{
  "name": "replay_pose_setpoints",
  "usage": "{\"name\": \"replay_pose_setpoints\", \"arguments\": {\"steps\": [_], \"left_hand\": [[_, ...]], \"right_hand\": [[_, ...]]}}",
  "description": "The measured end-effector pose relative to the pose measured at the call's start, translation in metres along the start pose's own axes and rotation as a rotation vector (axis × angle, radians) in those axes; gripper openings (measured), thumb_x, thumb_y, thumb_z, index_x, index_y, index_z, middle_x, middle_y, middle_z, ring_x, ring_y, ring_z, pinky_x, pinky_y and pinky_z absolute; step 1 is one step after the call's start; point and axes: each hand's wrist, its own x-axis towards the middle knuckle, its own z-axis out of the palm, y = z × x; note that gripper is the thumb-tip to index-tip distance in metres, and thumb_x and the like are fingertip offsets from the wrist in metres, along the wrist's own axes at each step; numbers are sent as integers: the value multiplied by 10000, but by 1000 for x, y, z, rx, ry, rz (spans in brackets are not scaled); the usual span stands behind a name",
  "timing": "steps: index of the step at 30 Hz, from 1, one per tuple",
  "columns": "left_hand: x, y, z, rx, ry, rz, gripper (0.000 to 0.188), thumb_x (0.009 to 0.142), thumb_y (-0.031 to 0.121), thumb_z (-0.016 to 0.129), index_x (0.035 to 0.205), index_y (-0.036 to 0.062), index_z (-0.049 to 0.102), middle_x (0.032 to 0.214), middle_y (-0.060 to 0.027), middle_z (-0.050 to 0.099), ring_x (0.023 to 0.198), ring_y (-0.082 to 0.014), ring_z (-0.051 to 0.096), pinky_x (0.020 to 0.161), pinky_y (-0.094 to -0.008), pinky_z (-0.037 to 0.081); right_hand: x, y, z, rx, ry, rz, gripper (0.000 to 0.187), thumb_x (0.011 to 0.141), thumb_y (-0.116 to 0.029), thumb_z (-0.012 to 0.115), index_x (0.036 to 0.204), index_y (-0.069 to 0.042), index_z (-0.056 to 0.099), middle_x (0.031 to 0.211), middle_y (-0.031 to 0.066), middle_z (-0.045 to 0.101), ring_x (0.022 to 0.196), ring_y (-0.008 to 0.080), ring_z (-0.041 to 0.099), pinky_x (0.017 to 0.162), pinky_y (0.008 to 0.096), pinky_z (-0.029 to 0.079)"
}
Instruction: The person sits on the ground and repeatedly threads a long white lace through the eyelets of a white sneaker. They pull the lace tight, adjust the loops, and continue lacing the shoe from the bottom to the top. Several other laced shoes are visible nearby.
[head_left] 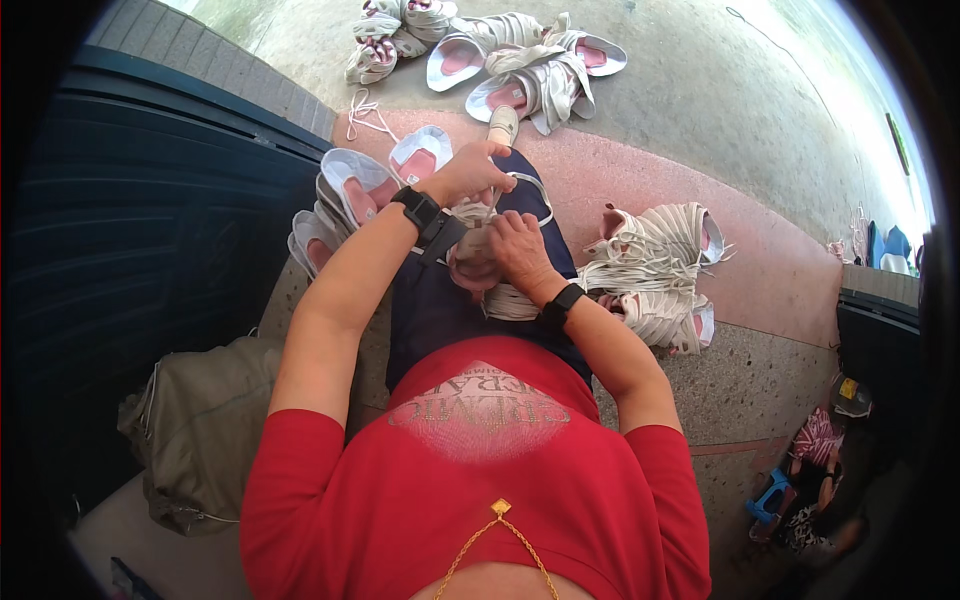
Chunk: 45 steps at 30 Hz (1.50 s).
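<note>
On my lap, over dark blue clothing, lies a cream shoe upper [473, 268] with pinkish lining. My left hand [470, 176] is raised at its far end, fingers curled round a white shoelace [547, 192]. That lace arcs out to the right and comes back toward my right hand [522, 250]. Bent and pressed together, the right fingers pinch at the lace beside the upper's opening. The fingertips are partly hidden, so the exact grip is hard to see. Dark bands circle both wrists.
Stacked uppers [350, 190] with pale rims sit left of my lap, and laced ones [660, 270] lie to the right. Further piles [530, 70] rest on the floor ahead. A dark blue panel [170, 200] and an olive sack [210, 430] stand left. Someone [815, 480] sits at far right.
</note>
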Motion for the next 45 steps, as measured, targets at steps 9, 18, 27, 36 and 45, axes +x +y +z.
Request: {"name": "replay_pose_setpoints", "arguments": {"steps": [9, 18, 27, 36, 45], "left_hand": [[16, -16, -15, 1263, 315, 148, 197, 736, 108, 610, 891, -7, 647, 817, -196, 660, 727, -329, 660, 632, -428, 523], [8, -29, -8, 584, 413, 272, 201, 715, 200, 697, 738, 28, 595, 682, -93, 615, 642, -194, 592, 591, -333, 462], [17, -4, 11, 257, -23, 279, 204, 657, 172, 757, 730, 10, 657, 679, -52, 633, 624, -118, 579, 585, -263, 459], [16, -17, 13, 530, -235, 225, 211, 781, 187, 641, 878, -1, 652, 786, -116, 663, 714, -172, 616, 653, -299, 473], [-29, -92, -42, 696, 125, 546, 165, 742, 47, 600, 901, 7, 615, 807, -140, 628, 819, -295, 602, 721, -364, 472]], "right_hand": [[6, -38, -37, 482, -5, -196, 126, 796, -120, 536, 889, -34, 542, 817, 105, 589, 845, 238, 562, 810, 351, 417], [2, -37, -30, 632, -13, -73, 121, 824, -138, 595, 864, -51, 522, 731, 91, 590, 743, 273, 587, 754, 379, 441], [34, -19, -121, 1108, 39, 306, 62, 823, -45, 628, 871, -39, 589, 730, 81, 615, 689, 199, 627, 600, 300, 487], [39, 28, -249, 1101, 731, 45, 144, 898, -109, 578, 938, 23, 534, 728, 131, 634, 702, 220, 609, 809, 456, 478], [13, 77, -276, 1000, 918, 109, 209, 930, -212, 543, 1056, -47, 567, 700, 58, 572, 742, 208, 544, 879, 506, 424]]}}
